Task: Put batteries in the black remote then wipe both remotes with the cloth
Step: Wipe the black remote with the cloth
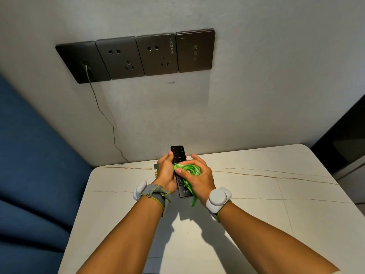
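My left hand (pixel 166 173) grips the black remote (pixel 178 155) by its left side and holds it above the white table (pixel 256 204), button side up, its top end pointing at the wall. My right hand (pixel 199 175) holds a bunched green cloth (pixel 188 169) and presses it onto the middle of the remote's face. A strip of the cloth hangs down past the remote's lower end. A second remote is not clearly visible; only a small pale object (pixel 155 171) peeks out behind my left hand.
The wall behind carries a row of dark sockets and a switch plate (pixel 138 56); a thin cable (pixel 102 113) runs from the leftmost plate down behind the table. A blue sofa (pixel 29 155) is at the left. A dark surface (pixel 345 139) stands at the right.
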`<state>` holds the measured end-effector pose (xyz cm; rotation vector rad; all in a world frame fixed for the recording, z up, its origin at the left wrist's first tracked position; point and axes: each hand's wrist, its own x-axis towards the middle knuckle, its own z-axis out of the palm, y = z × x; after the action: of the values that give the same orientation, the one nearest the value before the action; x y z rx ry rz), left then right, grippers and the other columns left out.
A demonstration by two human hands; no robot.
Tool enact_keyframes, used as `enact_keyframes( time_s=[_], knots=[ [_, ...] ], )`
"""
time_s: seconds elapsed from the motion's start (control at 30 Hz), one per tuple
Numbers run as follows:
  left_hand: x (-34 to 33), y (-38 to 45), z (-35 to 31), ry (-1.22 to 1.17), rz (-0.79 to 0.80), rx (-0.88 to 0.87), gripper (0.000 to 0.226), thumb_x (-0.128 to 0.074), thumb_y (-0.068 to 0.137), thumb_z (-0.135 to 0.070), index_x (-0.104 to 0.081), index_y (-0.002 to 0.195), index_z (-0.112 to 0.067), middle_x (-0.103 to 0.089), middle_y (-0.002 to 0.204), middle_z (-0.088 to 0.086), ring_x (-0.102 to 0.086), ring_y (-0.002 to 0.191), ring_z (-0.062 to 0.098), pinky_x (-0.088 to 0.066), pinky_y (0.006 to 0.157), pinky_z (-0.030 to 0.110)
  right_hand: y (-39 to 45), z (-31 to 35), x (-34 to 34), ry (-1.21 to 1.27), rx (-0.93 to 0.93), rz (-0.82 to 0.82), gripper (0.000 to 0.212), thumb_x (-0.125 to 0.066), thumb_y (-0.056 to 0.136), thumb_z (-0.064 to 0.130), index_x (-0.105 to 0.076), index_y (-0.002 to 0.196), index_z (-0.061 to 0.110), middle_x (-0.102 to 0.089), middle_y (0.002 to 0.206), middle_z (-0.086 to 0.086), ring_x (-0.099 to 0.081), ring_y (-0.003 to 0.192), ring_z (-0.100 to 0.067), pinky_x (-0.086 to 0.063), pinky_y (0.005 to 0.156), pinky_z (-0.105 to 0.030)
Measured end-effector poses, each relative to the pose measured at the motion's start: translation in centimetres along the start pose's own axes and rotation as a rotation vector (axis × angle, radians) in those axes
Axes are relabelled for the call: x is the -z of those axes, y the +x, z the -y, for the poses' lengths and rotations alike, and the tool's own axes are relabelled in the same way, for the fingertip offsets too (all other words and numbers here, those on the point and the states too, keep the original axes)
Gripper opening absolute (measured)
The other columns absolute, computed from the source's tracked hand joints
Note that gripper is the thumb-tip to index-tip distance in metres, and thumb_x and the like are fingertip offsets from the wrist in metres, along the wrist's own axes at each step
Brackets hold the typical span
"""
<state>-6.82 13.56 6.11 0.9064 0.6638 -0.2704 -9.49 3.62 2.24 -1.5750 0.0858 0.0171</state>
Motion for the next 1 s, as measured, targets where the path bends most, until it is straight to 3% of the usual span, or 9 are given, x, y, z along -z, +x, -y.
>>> enact_keyframes(
  time_s=[0.07, 0.17, 0.23, 0.33, 0.43, 0.6, 0.73, 0.87, 1.0],
  knots=[
    [-0.2, -0.2, 0.2, -0.043, 0.043, 0.039, 0.048, -0.034, 0.104, -0.035, -0.051, 0.133, -0.001, -0.058, 0.126, 0.027, -0.060, 0.093, 0.036, -0.049, 0.088, 0.047, 0.7, 0.5, -0.1, -0.018, 0.033, -0.044, 0.022, -0.085, 0.070, 0.018, -0.077, 0.090, 0.023, -0.054, 0.134, 0.001, -0.050, 0.129, -0.010, -0.038, 0.096, -0.010],
    [-0.6, -0.4, 0.3, -0.027, 0.079, 0.021, 0.031, -0.038, 0.103, -0.024, -0.057, 0.122, -0.007, -0.061, 0.110, 0.022, -0.062, 0.085, 0.030, -0.050, 0.087, 0.041, 2.1, 1.4, -0.2, -0.033, 0.067, -0.147, 0.020, -0.084, 0.070, 0.017, -0.077, 0.089, 0.018, -0.059, 0.130, -0.005, -0.055, 0.123, -0.013, -0.045, 0.101, -0.025],
    [-0.6, -0.6, 0.2, 0.015, 0.127, 0.009, 0.032, -0.043, 0.101, -0.020, -0.056, 0.127, -0.007, -0.064, 0.103, 0.015, -0.062, 0.087, 0.025, -0.050, 0.089, 0.036, 3.1, 1.9, -0.4, -0.043, 0.089, -0.200, 0.019, -0.084, 0.071, 0.017, -0.077, 0.088, 0.016, -0.063, 0.123, -0.008, -0.058, 0.120, -0.014, -0.046, 0.103, -0.031],
    [-0.3, -1.1, 0.0, 0.073, 0.316, -0.008, 0.040, -0.038, 0.099, -0.013, -0.053, 0.137, -0.014, -0.067, 0.118, 0.012, -0.064, 0.100, 0.022, -0.049, 0.095, 0.033, 4.3, 2.6, -0.3, -0.030, 0.090, -0.275, 0.018, -0.083, 0.072, 0.021, -0.076, 0.087, 0.016, -0.067, 0.112, -0.009, -0.063, 0.108, -0.018, -0.051, 0.097, -0.037],
    [-0.1, -1.3, 0.4, 0.103, 0.433, -0.030, 0.049, -0.037, 0.095, -0.005, -0.053, 0.136, -0.027, -0.069, 0.122, 0.004, -0.067, 0.101, 0.019, -0.056, 0.081, 0.029, 5.3, 2.9, -0.3, 0.023, 0.042, -0.331, 0.017, -0.082, 0.073, 0.025, -0.075, 0.085, 0.017, -0.071, 0.101, -0.013, -0.068, 0.095, -0.029, -0.055, 0.088, -0.045],
    [-0.2, -1.1, 1.0, -0.175, 0.377, -0.003, 0.033, -0.038, 0.102, -0.026, -0.062, 0.124, -0.018, -0.070, 0.114, 0.008, -0.071, 0.094, 0.019, -0.058, 0.081, 0.032, 5.3, 2.9, -0.5, 0.101, -0.011, -0.227, 0.014, -0.083, 0.069, 0.026, -0.075, 0.078, 0.020, -0.075, 0.090, -0.008, -0.071, 0.086, -0.025, -0.059, 0.083, -0.044],
    [-0.5, -0.4, 1.0, -0.232, 0.318, -0.032, 0.035, -0.033, 0.104, -0.024, -0.066, 0.109, -0.012, -0.071, 0.102, 0.015, -0.074, 0.085, 0.025, -0.059, 0.076, 0.035, 3.8, 2.3, -0.3, 0.214, -0.048, -0.103, 0.016, -0.084, 0.066, 0.026, -0.075, 0.077, 0.019, -0.075, 0.084, -0.004, -0.071, 0.082, -0.021, -0.059, 0.081, -0.037],
    [-0.9, 0.0, 0.5, -0.218, 0.261, -0.043, 0.038, -0.032, 0.104, -0.021, -0.050, 0.138, -0.021, -0.065, 0.106, 0.015, -0.065, 0.089, 0.028, -0.058, 0.073, 0.036, 2.3, 1.7, -0.3, 0.298, -0.084, -0.071, 0.021, -0.085, 0.065, 0.024, -0.076, 0.080, 0.012, -0.072, 0.098, -0.009, -0.070, 0.093, -0.027, -0.058, 0.090, -0.040],
    [-0.9, 0.5, 0.3, -0.177, 0.194, -0.064, 0.041, -0.031, 0.104, -0.022, -0.045, 0.143, -0.020, -0.062, 0.094, 0.015, -0.061, 0.080, 0.026, -0.052, 0.075, 0.039, 0.9, 1.2, 0.0, 0.313, -0.092, -0.031, 0.024, -0.084, 0.063, 0.025, -0.076, 0.079, 0.009, -0.070, 0.107, -0.001, -0.068, 0.104, -0.031, -0.055, 0.096, -0.043]
  ],
)
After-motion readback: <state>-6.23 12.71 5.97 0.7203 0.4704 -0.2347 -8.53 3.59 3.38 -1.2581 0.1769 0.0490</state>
